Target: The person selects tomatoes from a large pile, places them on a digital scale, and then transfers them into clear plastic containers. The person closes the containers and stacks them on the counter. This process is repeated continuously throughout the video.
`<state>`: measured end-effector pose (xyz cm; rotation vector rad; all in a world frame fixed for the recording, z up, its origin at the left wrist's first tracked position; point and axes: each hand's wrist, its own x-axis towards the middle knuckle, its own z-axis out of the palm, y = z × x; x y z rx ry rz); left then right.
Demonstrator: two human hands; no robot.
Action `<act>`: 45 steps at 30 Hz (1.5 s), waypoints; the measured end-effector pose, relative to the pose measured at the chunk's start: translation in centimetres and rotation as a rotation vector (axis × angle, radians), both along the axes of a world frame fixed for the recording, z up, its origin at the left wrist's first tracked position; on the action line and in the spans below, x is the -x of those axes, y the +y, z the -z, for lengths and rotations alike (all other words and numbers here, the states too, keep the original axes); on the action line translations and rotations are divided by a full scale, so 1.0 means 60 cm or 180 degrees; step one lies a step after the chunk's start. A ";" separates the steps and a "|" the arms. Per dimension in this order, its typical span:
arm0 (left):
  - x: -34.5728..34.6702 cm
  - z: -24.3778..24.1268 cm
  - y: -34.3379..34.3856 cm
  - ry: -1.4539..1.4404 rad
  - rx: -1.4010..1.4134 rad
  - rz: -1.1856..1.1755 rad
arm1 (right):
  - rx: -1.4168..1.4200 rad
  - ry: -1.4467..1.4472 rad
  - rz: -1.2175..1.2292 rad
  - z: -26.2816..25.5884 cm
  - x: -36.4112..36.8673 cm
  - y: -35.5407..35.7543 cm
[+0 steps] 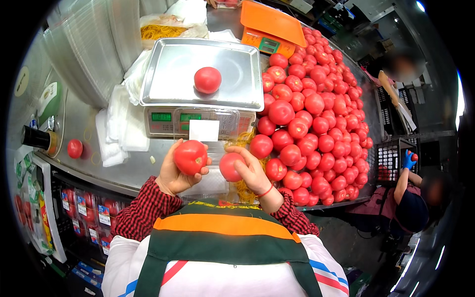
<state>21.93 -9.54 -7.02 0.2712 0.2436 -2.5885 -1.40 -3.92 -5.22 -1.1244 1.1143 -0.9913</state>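
My left hand (181, 170) holds a large red tomato (190, 157) in front of the scale. Close beside it, my right hand (253, 171) grips a smaller tomato (231, 167) between thumb and fingers. A single tomato (207, 80) rests on the steel pan (174, 74) of the digital scale (157, 126), whose green displays are lit. Below the pan, a clear plastic tray (233, 118) with a blank white label (204, 130) leans against the scale's front. Part of the tray is hidden behind my hands. Yellow rubber bands (243, 191) lie by my right wrist.
A big heap of tomatoes (315, 126) covers the table's right side. Behind it stands an orange scale (272, 26). Stacked clear trays (92, 48), white pads (111, 130) and a bag of rubber bands (161, 31) are at left. A blue-gloved co-worker's hand (408, 160) holds a tomato over a black crate.
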 end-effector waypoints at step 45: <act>0.004 -0.050 0.034 -0.2843 0.2176 0.0176 | 0.0613 0.1480 -0.0403 -0.031 -0.048 0.006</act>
